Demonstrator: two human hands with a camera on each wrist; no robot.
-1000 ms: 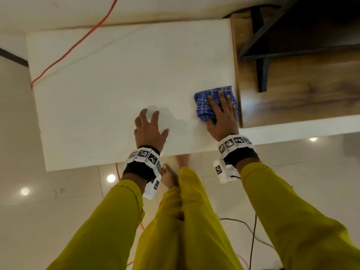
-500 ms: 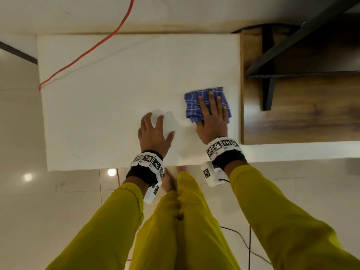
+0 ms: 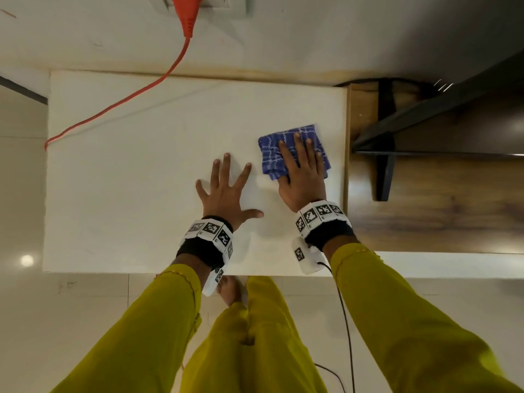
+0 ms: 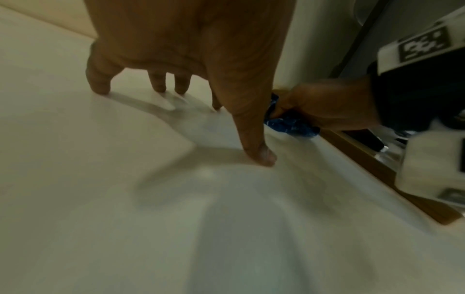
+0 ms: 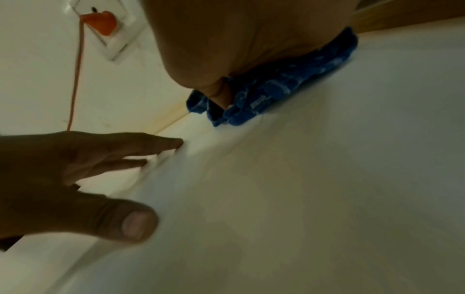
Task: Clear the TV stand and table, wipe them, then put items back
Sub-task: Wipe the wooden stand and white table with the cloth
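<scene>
A blue checked cloth [image 3: 283, 150] lies on the white table top [image 3: 141, 194], near its right edge. My right hand [image 3: 302, 173] presses flat on the cloth with straight fingers; its thumb sits at the cloth's near edge. My left hand [image 3: 225, 194] lies flat on the bare table just left of it, with the fingers spread and holding nothing. The left wrist view shows the left fingertips [image 4: 261, 157] on the white surface and the cloth [image 4: 289, 125] under the right hand [image 4: 327, 105]. In the right wrist view the cloth [image 5: 289, 89] bunches under my palm.
The wooden TV stand [image 3: 425, 217] adjoins the table on the right, with a black TV leg [image 3: 384, 171] standing on it. An orange cable [image 3: 127, 97] runs across the table's far left corner from a plug [image 3: 187, 15] in the wall socket. A black wire hangs from my right wrist.
My right hand has slid the cloth a little left, away from the wooden edge. The left hand has moved further onto the table and spread its fingers flat.
</scene>
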